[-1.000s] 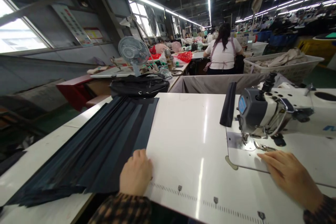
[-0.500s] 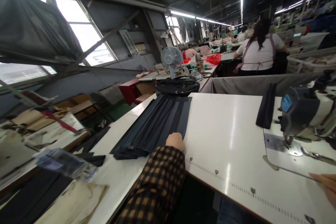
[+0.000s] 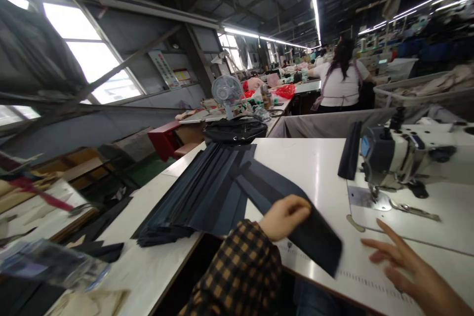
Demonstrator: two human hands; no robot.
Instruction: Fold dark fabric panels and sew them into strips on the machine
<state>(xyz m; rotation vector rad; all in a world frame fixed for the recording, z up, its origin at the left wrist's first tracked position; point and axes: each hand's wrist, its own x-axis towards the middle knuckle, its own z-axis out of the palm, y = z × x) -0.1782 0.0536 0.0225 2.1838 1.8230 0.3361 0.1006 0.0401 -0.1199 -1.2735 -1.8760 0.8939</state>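
My left hand (image 3: 286, 217), in a checked sleeve, is closed on a dark navy fabric panel (image 3: 314, 237). The panel slants across the white table, its far end over the stack of dark fabric panels (image 3: 192, 192) and its near end by the table's front edge. To the right, my right hand (image 3: 403, 256) hovers over the tabletop with fingers spread, holding nothing. Just beyond it stands a sewing machine (image 3: 400, 153), its metal needle plate (image 3: 366, 198) in front. A folded dark fabric piece (image 3: 350, 150) lies left of the machine head.
A black bag (image 3: 235, 130) and a fan (image 3: 226, 91) stand behind the stack. At lower left lies a clear plastic bottle (image 3: 55, 261). A co-worker (image 3: 340, 79) sits ahead, back turned, near a large basket (image 3: 418, 91). Printed ruler marks line the front edge.
My left hand has drawn one panel off the stack toward the right. My right hand has come further into view with its fingers spread. The view has turned right.
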